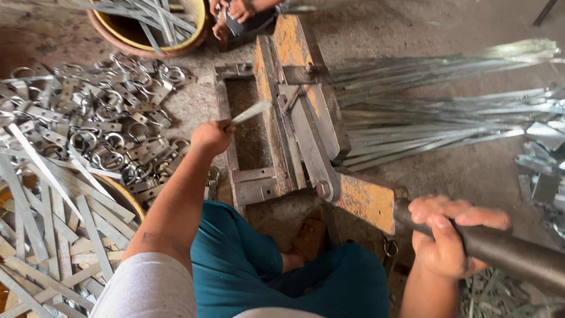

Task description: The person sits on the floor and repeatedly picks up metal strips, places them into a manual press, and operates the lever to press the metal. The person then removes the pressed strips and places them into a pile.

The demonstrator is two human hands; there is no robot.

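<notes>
- Head view: the left hand [212, 136] pinches one end of a flat metal strip [250, 112]. The other end of the strip pokes toward the blade of the cutter [300, 135], a rusty machine on the floor.
- The right hand [447, 238] is wrapped tight around the dark lever [512, 250] of the cutter. The lever sticks out low on the right.
- Long strips [447, 118] lie in a bundle on the floor behind the cutter.
- A big pile of bent clips [100, 123] lies on the left, just beside the cutter.
- A bowl [126, 197] of cut strips sits near the left knee.
- Another person's hands [235, 12] show at the top, near a second bowl [194, 32].
- What could go wrong, I think: the strip is thin and held at one end only, so it may twist or slip and get cut crooked.
- The left fingers are near the blade, so they could get nipped.
</notes>
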